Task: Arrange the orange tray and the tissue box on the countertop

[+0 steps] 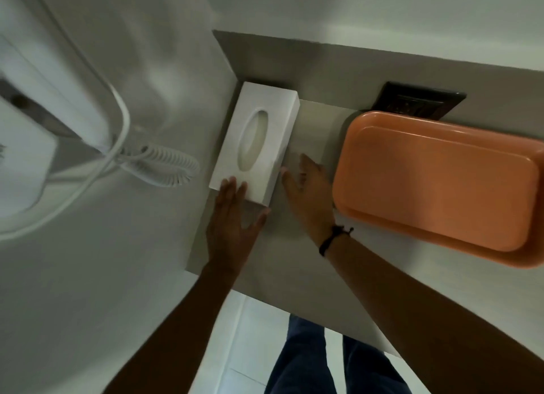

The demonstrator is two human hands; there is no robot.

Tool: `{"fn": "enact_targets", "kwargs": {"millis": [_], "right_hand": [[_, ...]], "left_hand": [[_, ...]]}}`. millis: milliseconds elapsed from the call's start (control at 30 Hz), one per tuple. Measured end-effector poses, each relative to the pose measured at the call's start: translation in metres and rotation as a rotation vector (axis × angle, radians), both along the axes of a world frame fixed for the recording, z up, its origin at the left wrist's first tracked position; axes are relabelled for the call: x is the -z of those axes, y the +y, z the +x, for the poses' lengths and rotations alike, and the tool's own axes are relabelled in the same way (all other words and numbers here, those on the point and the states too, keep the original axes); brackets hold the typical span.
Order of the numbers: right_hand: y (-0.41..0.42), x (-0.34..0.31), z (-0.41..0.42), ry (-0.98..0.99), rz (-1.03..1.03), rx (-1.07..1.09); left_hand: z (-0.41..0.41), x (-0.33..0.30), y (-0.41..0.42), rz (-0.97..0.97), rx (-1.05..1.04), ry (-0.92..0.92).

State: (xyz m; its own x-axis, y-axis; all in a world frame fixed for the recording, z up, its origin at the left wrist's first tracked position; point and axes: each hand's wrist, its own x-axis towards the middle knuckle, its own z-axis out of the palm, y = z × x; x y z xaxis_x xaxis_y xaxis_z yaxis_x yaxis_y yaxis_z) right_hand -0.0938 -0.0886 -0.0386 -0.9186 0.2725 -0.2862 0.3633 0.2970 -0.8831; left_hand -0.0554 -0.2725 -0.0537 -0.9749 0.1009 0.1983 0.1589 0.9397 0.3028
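A white tissue box with an oval slot lies on the beige countertop, pushed against the left wall in the back corner. My left hand rests its fingertips on the box's near end, fingers spread. My right hand lies flat and open on the counter between the box and the orange tray, its index fingertip by the box's right side. The tray sits empty at the right, against the back wall.
A wall-mounted white hair dryer with a coiled cord hangs on the left wall beside the box. A dark wall socket sits behind the tray. The counter's front edge runs just below my forearms, with white floor tiles beneath.
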Motion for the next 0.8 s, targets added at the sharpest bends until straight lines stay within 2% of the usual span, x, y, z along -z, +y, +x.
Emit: {"fn": "enact_targets", "kwargs": {"millis": [167,300,400,800], "right_hand": [[-0.015,-0.003,-0.042,-0.169,-0.185,0.017],[-0.02,0.001,-0.047,-0.155,-0.155,0.034],[-0.023,0.001,-0.054,-0.146,-0.176,0.038],[-0.026,0.0,-0.064,-0.103,-0.164,-0.058]], "left_hand": [[0.003,0.005,0.002,0.077,-0.063,-0.095],[-0.002,0.008,0.009,0.134,-0.103,-0.075],[-0.009,0.015,0.006,0.106,-0.103,-0.026],[-0.018,0.019,0.004,0.16,-0.123,0.018]]}}
